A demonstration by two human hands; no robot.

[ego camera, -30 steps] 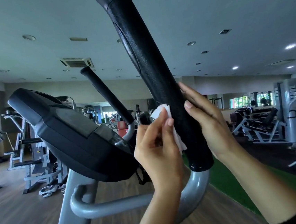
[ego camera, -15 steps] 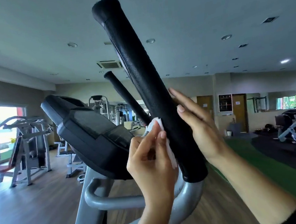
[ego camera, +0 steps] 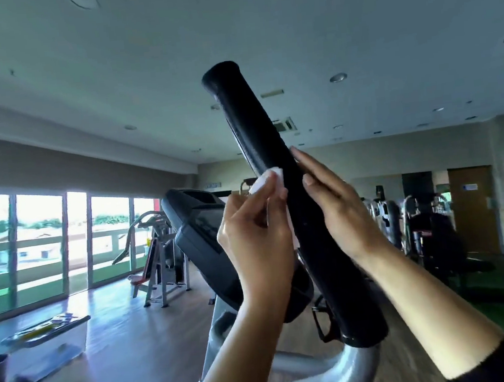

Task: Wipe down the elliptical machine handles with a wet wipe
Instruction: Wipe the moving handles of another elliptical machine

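Both grips have climbed higher along the handle (ego camera: 257,135). Now the left grip (ego camera: 255,236) pinches the wet wipe (ego camera: 266,179) against its middle, and the right grip (ego camera: 335,210), fingers straight, steadies it. Wiping seems underway; the upper part likely needs the next stroke.

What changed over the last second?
The left hand slid the white wet wipe up the black padded elliptical handle, from near its lower end to mid-length; the right hand followed. Unchanged: left pinches the wipe, right's straight fingers rest against the handle.
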